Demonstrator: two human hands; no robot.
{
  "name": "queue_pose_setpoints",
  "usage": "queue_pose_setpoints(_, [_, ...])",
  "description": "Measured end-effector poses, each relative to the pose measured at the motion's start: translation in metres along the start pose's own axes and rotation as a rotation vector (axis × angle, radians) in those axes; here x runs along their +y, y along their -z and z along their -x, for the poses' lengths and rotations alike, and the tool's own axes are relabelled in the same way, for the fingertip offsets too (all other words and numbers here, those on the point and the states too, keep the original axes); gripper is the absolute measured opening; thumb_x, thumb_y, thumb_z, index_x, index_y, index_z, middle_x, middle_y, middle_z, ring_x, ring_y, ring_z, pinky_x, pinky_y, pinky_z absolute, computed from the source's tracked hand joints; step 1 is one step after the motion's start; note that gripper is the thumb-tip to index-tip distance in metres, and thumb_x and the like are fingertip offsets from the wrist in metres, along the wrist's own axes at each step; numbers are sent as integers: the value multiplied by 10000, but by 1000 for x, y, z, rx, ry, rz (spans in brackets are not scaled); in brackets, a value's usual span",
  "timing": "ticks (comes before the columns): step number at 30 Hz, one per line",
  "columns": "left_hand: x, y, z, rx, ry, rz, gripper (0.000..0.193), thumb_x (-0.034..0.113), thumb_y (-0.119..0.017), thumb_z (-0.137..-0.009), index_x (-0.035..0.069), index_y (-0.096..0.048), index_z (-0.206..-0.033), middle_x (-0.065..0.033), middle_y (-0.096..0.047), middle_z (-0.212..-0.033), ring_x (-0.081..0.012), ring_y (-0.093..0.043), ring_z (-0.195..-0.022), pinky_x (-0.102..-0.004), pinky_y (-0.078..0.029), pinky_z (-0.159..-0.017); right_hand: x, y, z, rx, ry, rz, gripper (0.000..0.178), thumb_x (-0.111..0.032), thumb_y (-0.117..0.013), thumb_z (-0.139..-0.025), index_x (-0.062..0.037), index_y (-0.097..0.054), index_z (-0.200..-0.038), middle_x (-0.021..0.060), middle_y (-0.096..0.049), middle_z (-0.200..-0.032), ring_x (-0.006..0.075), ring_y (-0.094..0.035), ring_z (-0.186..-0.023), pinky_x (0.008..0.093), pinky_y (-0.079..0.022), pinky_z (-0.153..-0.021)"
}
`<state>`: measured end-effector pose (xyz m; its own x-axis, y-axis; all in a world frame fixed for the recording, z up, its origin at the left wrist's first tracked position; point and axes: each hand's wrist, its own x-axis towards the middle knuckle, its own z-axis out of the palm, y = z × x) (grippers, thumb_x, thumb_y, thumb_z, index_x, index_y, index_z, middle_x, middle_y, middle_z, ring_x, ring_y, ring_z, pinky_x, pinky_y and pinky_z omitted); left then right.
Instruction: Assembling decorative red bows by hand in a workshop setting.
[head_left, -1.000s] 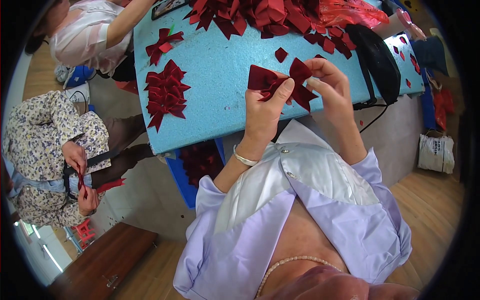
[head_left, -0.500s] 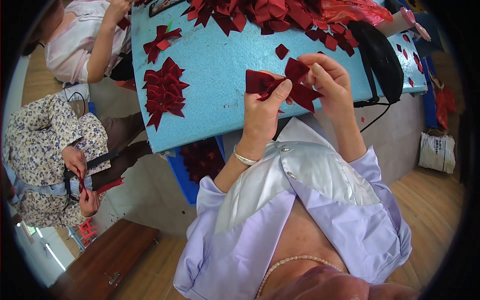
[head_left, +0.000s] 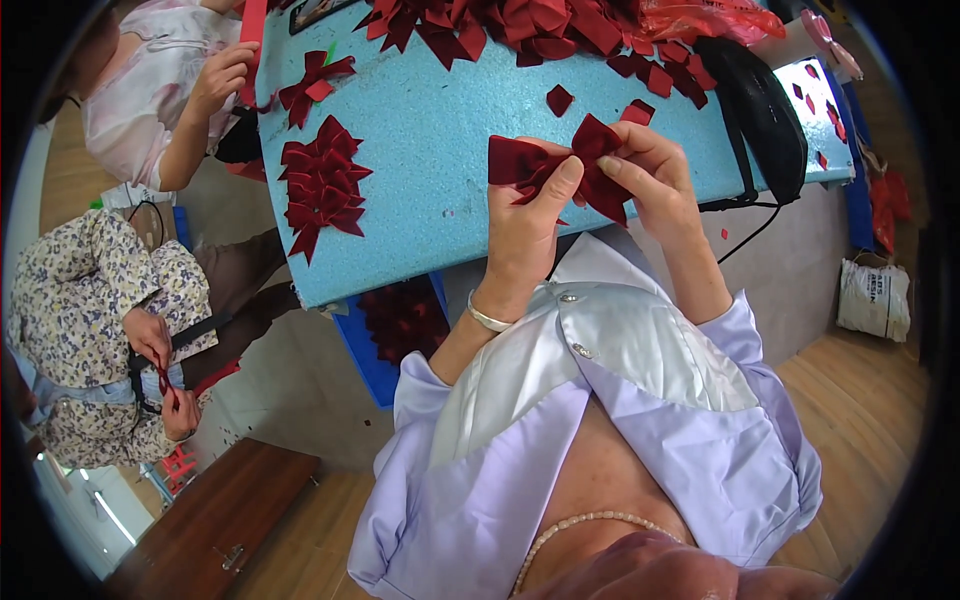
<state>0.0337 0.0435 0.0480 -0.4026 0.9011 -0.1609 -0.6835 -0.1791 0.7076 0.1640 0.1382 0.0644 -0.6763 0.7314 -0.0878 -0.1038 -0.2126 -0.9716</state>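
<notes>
A dark red velvet bow (head_left: pixel 516 163) is held up before my chest, over the table's near edge. My left hand (head_left: pixel 522 232) pinches its middle, thumb across the front. On the bow's right loop, my right hand (head_left: pixel 662 190) has its thumb and bent fingers closed. A small red piece (head_left: pixel 637 113) shows just beyond the right fingers; I cannot tell whether they touch it. Left of my hands, a cluster of finished-looking red bows (head_left: pixel 325 190) lies on the blue table (head_left: pixel 430 200), with a single bow (head_left: pixel 312 88) beyond it.
Red velvet pieces (head_left: pixel 540 25) are heaped at the far side, beside a red plastic bag (head_left: pixel 710 20). A black bag (head_left: pixel 765 115) lies to the right. Under the table stands a blue bin (head_left: pixel 365 355) of red pieces. Two people work at left, one handling red ribbon (head_left: pixel 252 45).
My right hand has come down and inward onto the bow's right loop, and the small red piece beyond it now shows. The far-left co-worker's hand has lowered, with a ribbon hanging in view.
</notes>
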Motion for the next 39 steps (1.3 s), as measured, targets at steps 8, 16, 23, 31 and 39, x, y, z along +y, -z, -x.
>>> queue_pose_setpoints(8, [0, 3, 2, -56, -17, -155, 160, 94, -702, -896, 25, -602, -1001, -32, -638, -902, -91, -572, -759, -239, -475, -679, -1, -3, -2, -1, 65, 93, 217, -55, -571, -861, 47, -599, -1051, 37, -637, -916, 77, -572, -818, 220, -454, -716])
queue_pose_setpoints(16, [3, -1, 4, -43, -111, -241, 218, 51, -706, -883, 27, -550, -1033, -51, -632, -913, -110, -592, -767, -248, -503, -693, 4, -1, -2, 40, 225, 327, 170, -4, -518, -887, 43, -593, -1033, 12, -598, -874, 62, -535, -785, 213, -421, -678])
queue_pose_setpoints(23, [4, 1, 4, -33, -102, -290, 251, 91, -723, -881, 22, -527, -1022, -44, -628, -892, -96, -611, -784, -235, -530, -714, 6, -9, -3, 36, 277, 146, 175, -25, -555, -880, 52, -591, -1033, 46, -598, -937, 97, -550, -859, 231, -440, -762])
queue_pose_setpoints(31, [6, -5, 5, -46, -130, -370, 253, 69, -735, -869, 28, -517, -991, -14, -613, -849, -46, -562, -739, -194, -468, -641, 16, -2, -2, 87, 323, 261, 183, -25, -575, -847, 53, -586, -1013, 52, -598, -931, 119, -558, -850, 244, -451, -763])
queue_pose_setpoints(39, [6, 0, 3, -86, -127, -541, 254, 83, -744, -861, 30, -501, -917, -17, -597, -727, -46, -539, -653, -200, -448, -576, 18, 1, -11, 42, 381, 482, 97, 59, -524, -822, 46, -572, -905, 44, -590, -829, 114, -538, -737, 247, -443, -664])
